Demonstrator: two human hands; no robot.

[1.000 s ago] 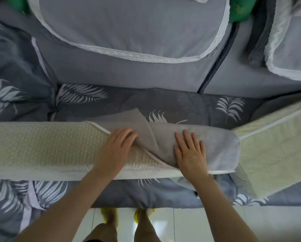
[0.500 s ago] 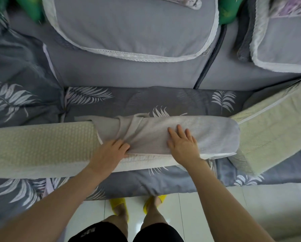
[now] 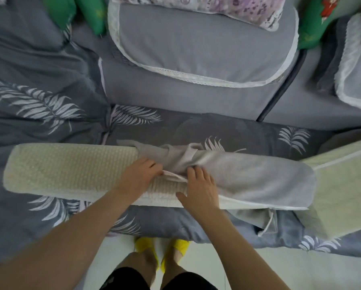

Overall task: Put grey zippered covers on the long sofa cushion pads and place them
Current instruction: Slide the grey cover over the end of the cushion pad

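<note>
Nearest me, my yellow slippers stand on the pale floor, so I face the sofa seat square on. Just beyond the seat's front edge the cushion pad lies across me on the leaf-print sheet. Its long axis runs left to right, parallel to that edge.

My hands meet near the pad's middle. My left hand has its fingers curled at the mouth of the grey cover. I judge they pinch the pale piped hem there, though the folds hide the fingertips. My right hand lies flat just beside it, thumb spread along the pad's near side and fingertips touching the bunched cloth. It grips nothing.

The cover clothes the pad from its rounded right end up to my hands, where the slack is gathered in a ridge. All the bare woven pad lies to the left of my grip. So I judge the next pull must run leftward along the pad's length, led by my left hand, which is nearer the bare end, while my right pins the pad. On the far side the cover's edge reaches further left than the hem on my side, so my side needs drawing along.

Off the covered end a second pad lies tilted, and beyond the seat rests a lace-trimmed back cushion.
</note>
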